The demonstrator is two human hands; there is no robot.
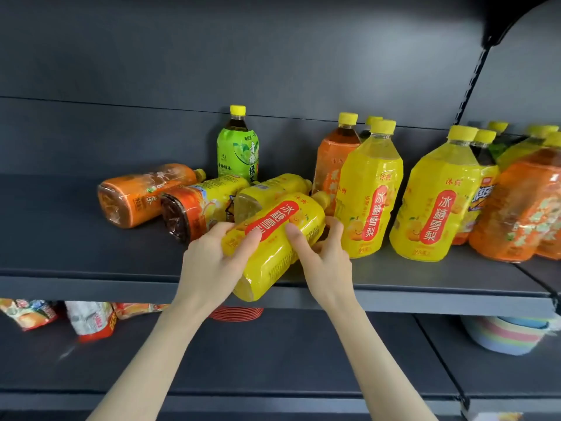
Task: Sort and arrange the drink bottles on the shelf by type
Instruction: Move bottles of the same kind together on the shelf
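Yellow bottle (282,235) lies tilted on the shelf (91,253), just left of the upright yellow bottle (368,189). Our left hand (209,262) and right hand (326,256) both clasp it. We should stand it label-forward beside that match.

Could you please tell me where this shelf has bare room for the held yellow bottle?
Bare shelf lies left of the lying orange bottle and behind it, beside the green bottle. Crowded: the lying pile and the upright bottles rightward.
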